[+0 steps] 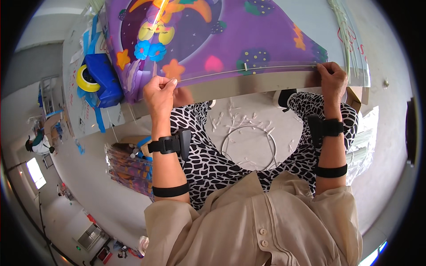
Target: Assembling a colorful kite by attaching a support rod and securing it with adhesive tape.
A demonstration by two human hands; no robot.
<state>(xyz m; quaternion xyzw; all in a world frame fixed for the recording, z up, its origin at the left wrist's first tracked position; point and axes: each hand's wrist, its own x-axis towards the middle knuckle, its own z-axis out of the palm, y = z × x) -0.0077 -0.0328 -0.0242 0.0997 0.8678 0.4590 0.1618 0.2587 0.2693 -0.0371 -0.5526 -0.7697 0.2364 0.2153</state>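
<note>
A purple printed sheet (284,40) with stars, flowers and a cartoon figure lies across the table in front of me. Along its near edge runs a thin white rod or cord (284,67), stretched between my hands, with a small white tab (245,67) near its middle. My left hand (160,95) pinches the left end between thumb and forefinger, just over the sheet's near edge. At the right end, my right hand (333,80) grips it near the sheet's right corner. Both hands are closed, and both wrists wear black straps.
A blue tape dispenser (106,80) with a yellow roll (86,79) stands left of the sheet. Thin pale rods (342,33) lie at the right. Below the table's edge (266,82), the floor holds a white loop (228,135), scattered white bits and plastic-wrapped packs (128,166).
</note>
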